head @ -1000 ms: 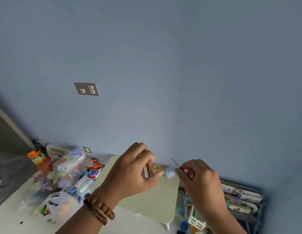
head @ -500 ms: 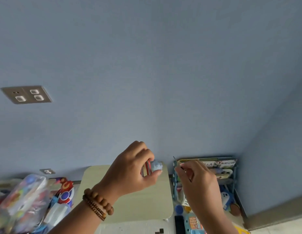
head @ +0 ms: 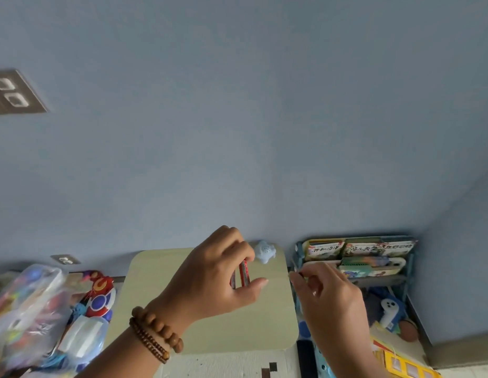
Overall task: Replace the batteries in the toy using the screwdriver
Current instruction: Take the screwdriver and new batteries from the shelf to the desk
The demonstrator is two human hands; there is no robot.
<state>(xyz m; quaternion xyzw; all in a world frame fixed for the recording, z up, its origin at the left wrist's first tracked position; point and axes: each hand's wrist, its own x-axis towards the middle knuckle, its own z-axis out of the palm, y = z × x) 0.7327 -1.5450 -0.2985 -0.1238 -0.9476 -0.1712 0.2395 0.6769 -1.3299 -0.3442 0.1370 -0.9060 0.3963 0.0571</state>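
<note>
Since half a second ago, toy (head: 265, 251) left the left hand (head: 215, 276); now sits on far tabletop (head: 210, 334) edge. Left hand pinches batteries (head: 243, 274). Right hand (head: 323, 290) curled; screwdriver not discernible. Risk: toy nudged off edge.

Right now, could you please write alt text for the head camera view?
A left hand pinches red batteries above a pale table, beside a small blue toy; the right hand hovers pinched alongside. Toys, books and a blue wall surround them.
</note>
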